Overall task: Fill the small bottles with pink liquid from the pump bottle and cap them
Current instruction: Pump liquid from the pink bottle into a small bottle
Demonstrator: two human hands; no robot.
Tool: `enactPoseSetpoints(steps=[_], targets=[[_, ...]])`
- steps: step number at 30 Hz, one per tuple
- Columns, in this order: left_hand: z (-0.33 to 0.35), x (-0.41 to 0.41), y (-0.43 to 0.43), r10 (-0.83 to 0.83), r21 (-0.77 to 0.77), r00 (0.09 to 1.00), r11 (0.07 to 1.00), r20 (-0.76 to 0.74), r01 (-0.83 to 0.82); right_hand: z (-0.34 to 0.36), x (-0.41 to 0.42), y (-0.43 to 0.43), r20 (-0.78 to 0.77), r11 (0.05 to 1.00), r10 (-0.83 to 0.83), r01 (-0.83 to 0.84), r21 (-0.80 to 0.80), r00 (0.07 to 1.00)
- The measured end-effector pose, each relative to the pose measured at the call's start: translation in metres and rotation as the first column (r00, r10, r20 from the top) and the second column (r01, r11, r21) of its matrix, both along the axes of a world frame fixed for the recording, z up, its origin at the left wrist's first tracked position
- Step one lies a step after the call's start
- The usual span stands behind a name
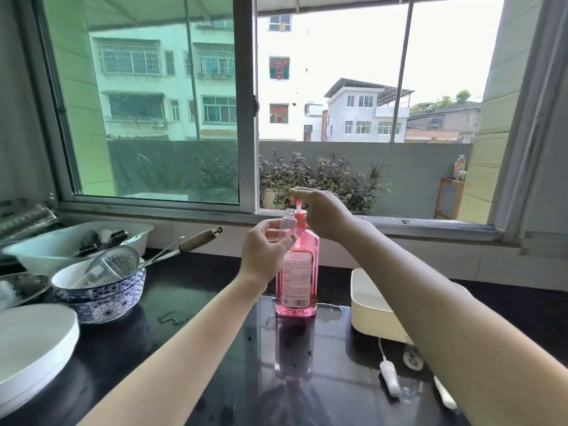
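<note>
A tall pink pump bottle (297, 281) stands upright on the black counter (190, 302), close to the middle. My left hand (266, 250) holds a small clear bottle (288, 224) up beside the pump's neck, its open mouth just under the spout. No liquid is visible in the small bottle. My right hand (321, 215) rests on top of the pump head (298, 204), with its fingers draped over it. No caps are visible.
A white tray (373, 305) sits right of the pump bottle, partly behind my right arm. Left are a blue-patterned bowl (101, 290) with a strainer ladle, a white basin (76, 241) and a white plate (30, 348). Small white items (389, 379) lie near the front right.
</note>
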State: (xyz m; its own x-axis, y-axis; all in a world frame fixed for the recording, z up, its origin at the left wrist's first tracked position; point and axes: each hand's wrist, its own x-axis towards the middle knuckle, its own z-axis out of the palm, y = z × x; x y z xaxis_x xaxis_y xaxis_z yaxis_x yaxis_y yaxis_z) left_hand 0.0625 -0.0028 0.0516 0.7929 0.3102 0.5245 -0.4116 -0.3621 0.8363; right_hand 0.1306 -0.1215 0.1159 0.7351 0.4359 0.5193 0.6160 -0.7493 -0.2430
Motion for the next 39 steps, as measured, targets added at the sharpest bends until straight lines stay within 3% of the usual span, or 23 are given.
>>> enactPoseSetpoints(steps=[15, 39], targets=[[0.006, 0.004, -0.005, 0.073, 0.060, 0.994, 0.995, 0.082, -0.078, -0.007, 0.003, 0.001, 0.100, 1.000, 0.018, -0.018, 0.001, 0.995], [0.008, 0.007, -0.005, 0.093, 0.122, 0.983, 0.986, 0.157, -0.112, -0.016, -0.001, 0.001, 0.140, 0.997, 0.031, -0.040, 0.063, 0.990]])
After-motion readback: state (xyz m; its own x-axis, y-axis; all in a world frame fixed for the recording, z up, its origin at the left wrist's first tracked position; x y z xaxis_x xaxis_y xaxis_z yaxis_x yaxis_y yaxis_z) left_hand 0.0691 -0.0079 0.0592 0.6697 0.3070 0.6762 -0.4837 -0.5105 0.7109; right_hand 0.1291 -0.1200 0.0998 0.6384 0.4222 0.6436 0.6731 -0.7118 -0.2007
